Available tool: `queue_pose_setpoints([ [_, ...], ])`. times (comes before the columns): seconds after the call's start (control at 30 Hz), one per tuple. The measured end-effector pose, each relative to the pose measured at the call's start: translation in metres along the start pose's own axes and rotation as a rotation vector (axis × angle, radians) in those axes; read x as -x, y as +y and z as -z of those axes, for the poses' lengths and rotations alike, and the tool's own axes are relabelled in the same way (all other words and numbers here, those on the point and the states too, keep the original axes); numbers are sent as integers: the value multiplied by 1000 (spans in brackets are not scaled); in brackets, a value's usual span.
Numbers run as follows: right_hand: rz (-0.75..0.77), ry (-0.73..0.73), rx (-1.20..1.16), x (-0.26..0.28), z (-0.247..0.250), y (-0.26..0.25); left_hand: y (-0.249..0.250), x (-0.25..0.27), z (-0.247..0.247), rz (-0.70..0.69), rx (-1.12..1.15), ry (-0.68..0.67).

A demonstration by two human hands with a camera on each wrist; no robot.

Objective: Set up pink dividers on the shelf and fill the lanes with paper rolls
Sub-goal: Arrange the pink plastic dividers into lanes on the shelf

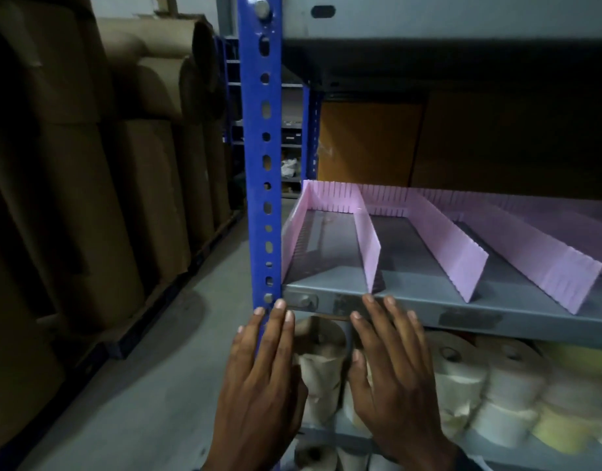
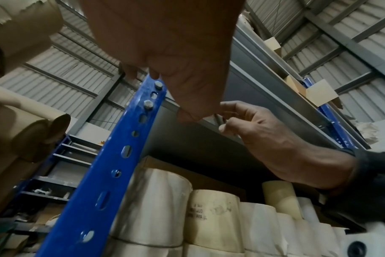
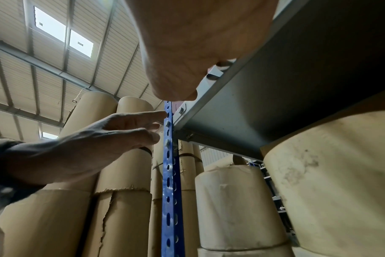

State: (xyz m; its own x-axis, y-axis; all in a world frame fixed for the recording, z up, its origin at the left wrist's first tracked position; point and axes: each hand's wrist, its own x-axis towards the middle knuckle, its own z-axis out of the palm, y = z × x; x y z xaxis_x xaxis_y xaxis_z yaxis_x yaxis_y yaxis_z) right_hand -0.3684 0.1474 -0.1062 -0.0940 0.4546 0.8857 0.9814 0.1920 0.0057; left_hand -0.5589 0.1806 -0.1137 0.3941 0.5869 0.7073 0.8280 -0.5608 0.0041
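Several pink dividers (image 1: 449, 236) stand on the grey metal shelf (image 1: 462, 302), running front to back from a pink slotted strip (image 1: 343, 197) along the rear; the lanes between them hold nothing. Both my hands hover just below the shelf's front edge, fingers straight, holding nothing. My left hand (image 1: 262, 362) is in front of the blue upright post (image 1: 260, 147). My right hand (image 1: 391, 362) is under the second divider's front end. Paper rolls (image 1: 462, 379) stand on the shelf below, behind my hands; in the wrist views more rolls (image 2: 156, 208) (image 3: 237, 205) show from underneath.
Tall brown-paper-wrapped rolls (image 1: 98, 185) line the left side on a pallet, with a grey concrete aisle (image 1: 177, 334) between them and the rack. Another grey shelf (image 1: 428, 18) hangs overhead. An orange-brown panel (image 1: 371, 141) closes the back of the shelf.
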Motion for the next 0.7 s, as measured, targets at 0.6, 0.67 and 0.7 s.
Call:
queue_pose_setpoints([
  [0.6,0,23,20,2,-9,2,-9,-21,4,-38,-43,-92],
  [0.67,-1,39,19,2,-8,0,-9,-21,4,-40,-43,-100],
  [0.7,-1,51,14,2,-9,-1,-9,-21,5,-43,-43,-100],
])
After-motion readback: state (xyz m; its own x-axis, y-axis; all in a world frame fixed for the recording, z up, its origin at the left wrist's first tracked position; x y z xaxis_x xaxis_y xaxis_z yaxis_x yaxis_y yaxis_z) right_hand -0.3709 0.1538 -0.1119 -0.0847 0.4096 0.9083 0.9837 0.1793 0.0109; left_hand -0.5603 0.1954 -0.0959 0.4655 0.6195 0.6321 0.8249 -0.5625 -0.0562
